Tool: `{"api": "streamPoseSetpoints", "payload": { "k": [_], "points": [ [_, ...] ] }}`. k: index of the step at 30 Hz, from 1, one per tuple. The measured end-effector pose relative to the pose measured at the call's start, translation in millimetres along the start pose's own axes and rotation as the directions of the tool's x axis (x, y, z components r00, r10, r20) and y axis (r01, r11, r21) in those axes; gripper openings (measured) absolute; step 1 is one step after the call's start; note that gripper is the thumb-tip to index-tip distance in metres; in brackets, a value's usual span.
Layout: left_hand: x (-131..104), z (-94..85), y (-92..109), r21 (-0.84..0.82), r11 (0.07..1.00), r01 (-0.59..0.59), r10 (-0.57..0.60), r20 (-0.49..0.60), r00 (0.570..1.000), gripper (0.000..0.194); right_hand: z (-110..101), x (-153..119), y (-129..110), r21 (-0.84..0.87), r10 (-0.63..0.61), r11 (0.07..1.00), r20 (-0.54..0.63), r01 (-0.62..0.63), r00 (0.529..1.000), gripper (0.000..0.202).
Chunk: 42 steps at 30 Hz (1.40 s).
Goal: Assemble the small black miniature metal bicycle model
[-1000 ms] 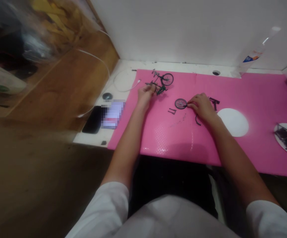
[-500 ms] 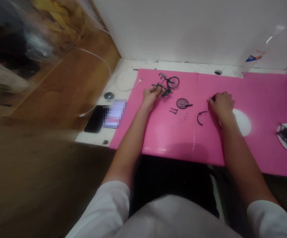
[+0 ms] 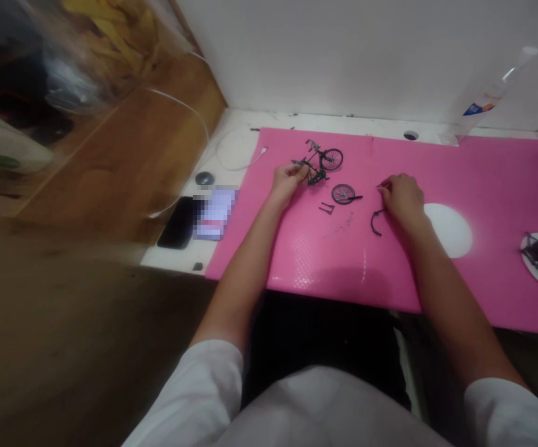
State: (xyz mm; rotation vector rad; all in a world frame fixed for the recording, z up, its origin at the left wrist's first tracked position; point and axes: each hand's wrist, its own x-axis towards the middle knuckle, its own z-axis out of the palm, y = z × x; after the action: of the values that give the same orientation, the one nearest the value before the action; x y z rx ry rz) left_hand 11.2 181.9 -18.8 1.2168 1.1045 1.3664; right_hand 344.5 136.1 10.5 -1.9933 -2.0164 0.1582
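Note:
My left hand (image 3: 290,181) is closed around the rear of a black miniature bicycle (image 3: 318,162), which has one spoked wheel at its front. Over the pink mat my right hand (image 3: 403,197) is pinched; whatever may be between its fingertips is too small to make out. Just below those fingers lies a curved black strip (image 3: 375,223). A loose spoked wheel (image 3: 343,194) with a thin black piece beside it rests between the hands. Near it are a small forked black part (image 3: 327,208) and several tiny bits (image 3: 343,225).
The pink mat (image 3: 296,261) covers most of the white table. To the right are a white disc (image 3: 450,233) and a white plate (image 3: 536,279) of black parts. A clear bottle (image 3: 487,102) stands at the back; two phones, one dark (image 3: 176,223), lie left.
My right hand has moved left, closer to the curved strip, and the dark piece at its fingertips no longer shows. My left hand and the bicycle have shifted slightly right.

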Motion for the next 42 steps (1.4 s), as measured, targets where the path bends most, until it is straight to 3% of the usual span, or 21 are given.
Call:
{"api": "streamPoseSetpoints", "payload": {
  "k": [3,6,10,14,17,20,26,32,38,42],
  "points": [
    [-0.9,0.7,0.5,0.001,1.000,-0.021,0.021,-0.024,0.999,0.036,0.9,-1.8,-6.6,0.015,-0.053,0.998,-0.044,0.054,0.998,0.040],
    [-2.9,2.7,4.3,0.000,0.999,-0.039,0.039,-0.071,0.997,0.037,3.9,-5.8,-16.9,0.065,-0.197,0.977,-0.109,0.205,0.974,0.037],
    [-4.8,4.9,6.0,0.001,0.999,-0.034,0.034,-0.063,0.997,0.034,10.3,-14.7,-37.1,0.160,-0.416,0.888,-0.125,0.432,0.901,0.031],
    [-7.2,6.3,5.1,-0.032,0.999,-0.018,0.017,-0.041,0.999,0.032,13.4,-27.2,-59.4,0.189,-0.559,0.801,-0.101,0.568,0.823,0.029],
    [-9.2,7.7,6.1,-0.076,0.997,0.003,-0.006,-0.040,0.999,0.031,12.7,-37.3,-72.9,0.203,-0.627,0.752,-0.072,0.627,0.776,0.032],
    [-9.6,8.7,6.8,-0.079,0.997,0.024,-0.027,-0.038,0.999,0.027,13.2,-43.4,-79.5,0.215,-0.649,0.737,-0.041,0.641,0.760,0.032],
    [-7.9,7.3,4.6,-0.049,0.999,-0.008,0.007,-0.012,1.000,0.020,18.9,-42.4,-76.8,0.243,-0.638,0.737,-0.056,0.630,0.768,0.026],
    [-7.5,7.4,3.9,-0.045,0.999,-0.005,0.004,-0.018,1.000,0.025,13.2,-37.0,-73.9,0.240,-0.606,0.760,-0.070,0.603,0.792,0.030],
    [-5.0,4.9,-1.7,-0.075,0.997,-0.030,0.030,0.003,1.000,0.024,-1.8,-14.9,-33.0,0.159,-0.419,0.878,-0.201,0.451,0.886,0.028],
    [-3.9,3.8,-4.2,-0.075,0.997,-0.024,0.024,0.003,1.000,0.024,-14.4,0.5,-3.2,0.138,-0.344,0.922,-0.136,0.361,0.929,0.028]
  ]
}}
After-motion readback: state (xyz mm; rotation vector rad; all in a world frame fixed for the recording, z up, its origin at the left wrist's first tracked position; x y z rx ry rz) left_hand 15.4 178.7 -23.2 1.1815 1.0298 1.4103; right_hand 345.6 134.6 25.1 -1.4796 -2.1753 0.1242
